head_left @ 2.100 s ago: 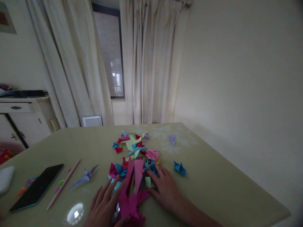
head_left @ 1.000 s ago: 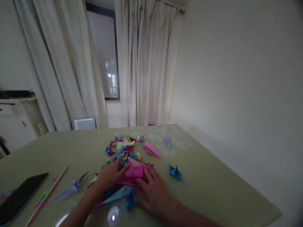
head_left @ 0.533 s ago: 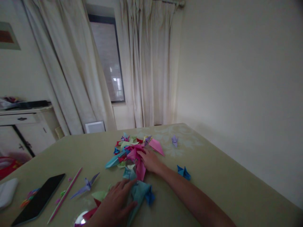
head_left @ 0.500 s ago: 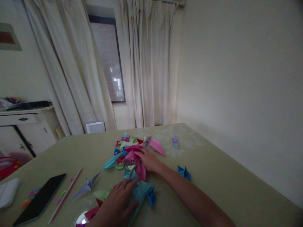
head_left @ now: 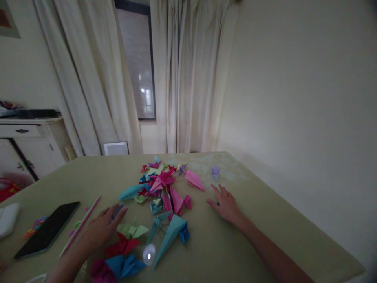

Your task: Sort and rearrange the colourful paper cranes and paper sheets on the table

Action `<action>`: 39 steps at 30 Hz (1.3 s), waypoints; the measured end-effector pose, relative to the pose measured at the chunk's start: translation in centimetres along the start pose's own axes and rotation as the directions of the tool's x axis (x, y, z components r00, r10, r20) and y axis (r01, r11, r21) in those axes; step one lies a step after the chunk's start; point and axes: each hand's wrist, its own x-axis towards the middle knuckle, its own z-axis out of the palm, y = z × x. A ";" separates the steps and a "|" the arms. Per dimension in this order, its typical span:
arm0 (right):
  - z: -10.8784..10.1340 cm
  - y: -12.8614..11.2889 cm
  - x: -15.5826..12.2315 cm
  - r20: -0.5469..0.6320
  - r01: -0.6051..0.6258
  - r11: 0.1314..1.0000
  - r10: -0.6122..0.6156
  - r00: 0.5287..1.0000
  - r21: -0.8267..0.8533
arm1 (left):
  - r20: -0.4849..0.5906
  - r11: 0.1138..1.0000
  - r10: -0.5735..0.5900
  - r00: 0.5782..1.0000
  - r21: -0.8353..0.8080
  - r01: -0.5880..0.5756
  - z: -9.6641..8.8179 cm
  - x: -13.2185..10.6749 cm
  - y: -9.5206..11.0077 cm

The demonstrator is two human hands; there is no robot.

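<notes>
My left hand point(head_left: 101, 226) lies over a purple paper crane point(head_left: 117, 212), its fingers stretched forward and most of the crane hidden beneath. On the right, my right hand point(head_left: 225, 204) rests low over the table with fingers spread; a small bit of blue paper shows under it. Between the hands is a pile of folded paper cranes, with a pink crane point(head_left: 163, 181) on top. Closer to me are a teal folded paper point(head_left: 172, 234), a dark blue crane point(head_left: 184, 232), a light green crane point(head_left: 132, 230), a red one point(head_left: 122, 244) and a blue one point(head_left: 125, 266).
A black phone point(head_left: 48, 228) and a pink-and-white stick point(head_left: 91, 210) lie at the left, near a white case point(head_left: 8, 220). A clear shiny round object point(head_left: 149, 254) sits in front. One lilac crane point(head_left: 215, 172) stands apart at the far right. The wall borders the table's right side.
My right hand has left the pink cranes and moved right, over where the blue crane lay. My left hand has moved left from the teal paper onto the purple crane. The view has tilted down.
</notes>
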 end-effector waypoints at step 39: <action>0.6 -13.8 -7.4 0.001 0.758 0.620 -0.774 0.633 0.202 | -0.042 0.995 -0.099 0.994 -0.005 0.099 -3.5 11.7 11.7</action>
